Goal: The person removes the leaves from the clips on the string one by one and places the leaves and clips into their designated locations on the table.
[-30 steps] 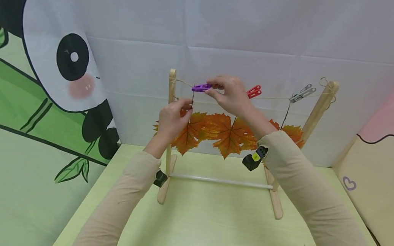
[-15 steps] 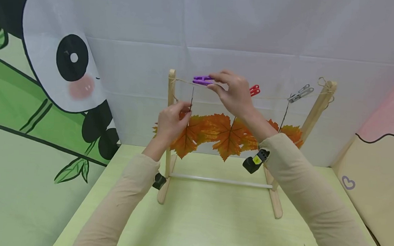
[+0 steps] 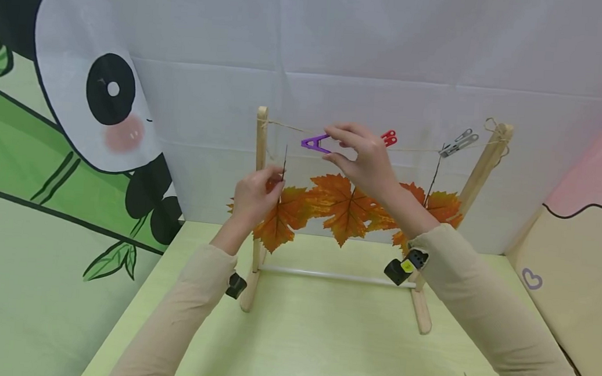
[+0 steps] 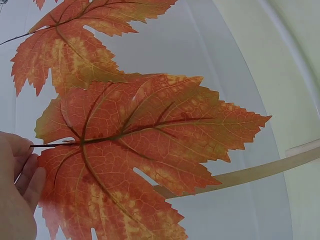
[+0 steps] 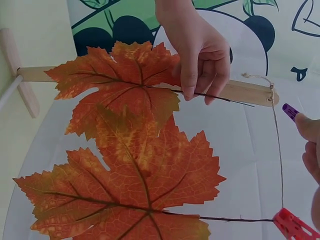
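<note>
My left hand [image 3: 254,195] pinches the dark stem of an orange maple leaf [image 3: 277,221] below the left part of a string [image 3: 284,125]. The stem's upper end points up freely. My right hand [image 3: 364,157] holds a purple clothespin [image 3: 314,143] between thumb and fingers, in front of the string and apart from the stem. In the left wrist view, the leaf [image 4: 140,130] spreads out beside the left fingers. A red clothespin [image 5: 295,225] holds the stem of the middle leaf [image 5: 145,195] on the string in the right wrist view.
The string runs between two wooden posts [image 3: 261,138] of a stand, joined low down by a white rod [image 3: 337,275]. At the right, a grey clothespin [image 3: 457,144] holds another leaf [image 3: 443,207]. The stand is on a pale table [image 3: 322,341] before a white backdrop.
The purple clothespin has come off the stem and string, rising first, then lowering slightly rightward with my right hand. My left hand has moved down and left with the leaf.
</note>
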Demonstrator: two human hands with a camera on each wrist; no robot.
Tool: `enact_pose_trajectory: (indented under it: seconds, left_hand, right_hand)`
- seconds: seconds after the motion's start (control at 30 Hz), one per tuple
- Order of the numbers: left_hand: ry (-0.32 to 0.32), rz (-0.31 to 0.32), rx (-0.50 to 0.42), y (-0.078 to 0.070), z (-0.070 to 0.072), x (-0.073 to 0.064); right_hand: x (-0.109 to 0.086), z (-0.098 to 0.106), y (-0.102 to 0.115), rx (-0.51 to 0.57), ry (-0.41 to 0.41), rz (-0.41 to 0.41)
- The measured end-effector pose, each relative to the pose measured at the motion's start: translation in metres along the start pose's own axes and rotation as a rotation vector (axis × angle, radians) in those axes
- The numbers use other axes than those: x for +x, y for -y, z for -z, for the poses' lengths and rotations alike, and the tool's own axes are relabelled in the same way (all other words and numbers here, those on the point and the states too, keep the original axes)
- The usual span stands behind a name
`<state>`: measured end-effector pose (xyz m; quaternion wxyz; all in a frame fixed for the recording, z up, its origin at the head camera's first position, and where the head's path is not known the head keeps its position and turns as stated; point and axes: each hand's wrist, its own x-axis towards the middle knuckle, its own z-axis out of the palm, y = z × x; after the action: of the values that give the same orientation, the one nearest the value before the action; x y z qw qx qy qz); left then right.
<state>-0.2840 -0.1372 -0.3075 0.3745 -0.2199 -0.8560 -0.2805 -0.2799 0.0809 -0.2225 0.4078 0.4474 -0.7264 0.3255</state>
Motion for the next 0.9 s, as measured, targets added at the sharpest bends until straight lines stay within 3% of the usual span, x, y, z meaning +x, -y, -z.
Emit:
enact_pose_trajectory:
  seconds: [0.23, 0.53, 0.9]
  left_hand:
    - [0.019, 0.012, -0.017, 0.004, -0.002, -0.009]
    - [0.039, 0.026, -0.012, 0.012, -0.005, -0.021]
    - [0.095, 0.08, -0.018, 0.021, -0.009, -0.035]
  right_hand:
    - [-0.013, 0.0, -0.001, 0.039, 0.03, -0.018]
    - [-0.024, 0.005, -0.001, 0.024, 0.034, 0.036]
    - [-0.046, 0.014, -0.001, 0.008, 0.057, -0.005]
